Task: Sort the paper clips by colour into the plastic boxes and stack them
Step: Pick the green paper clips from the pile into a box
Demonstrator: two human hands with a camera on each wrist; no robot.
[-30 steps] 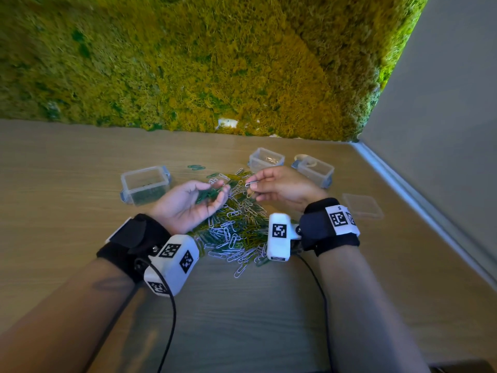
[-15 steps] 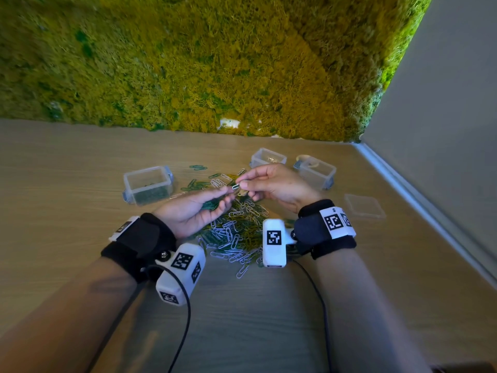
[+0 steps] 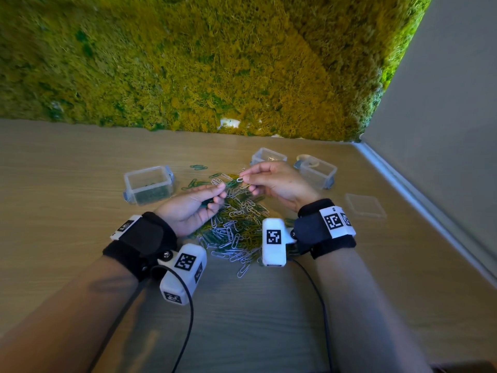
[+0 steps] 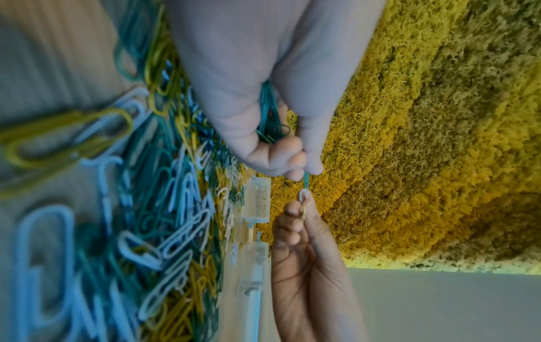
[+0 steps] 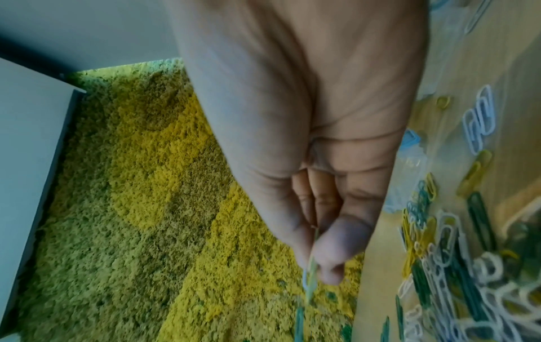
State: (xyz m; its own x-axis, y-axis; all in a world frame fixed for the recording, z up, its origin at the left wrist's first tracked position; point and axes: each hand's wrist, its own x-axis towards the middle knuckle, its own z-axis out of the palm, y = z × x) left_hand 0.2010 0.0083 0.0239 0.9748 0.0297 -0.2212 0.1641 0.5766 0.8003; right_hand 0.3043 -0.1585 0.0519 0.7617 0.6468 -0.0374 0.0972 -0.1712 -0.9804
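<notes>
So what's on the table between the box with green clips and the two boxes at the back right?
In the head view, loose paper clips lie between the box with green clips and the two boxes.

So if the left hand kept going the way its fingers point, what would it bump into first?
Most likely the right hand. The left hand points up and right at it, pinching a green clip that already meets the white clip the right hand pinches. Depth is hard to judge.

Head looks down; wrists close, sharing paper clips (image 3: pixel 236 227).
</notes>
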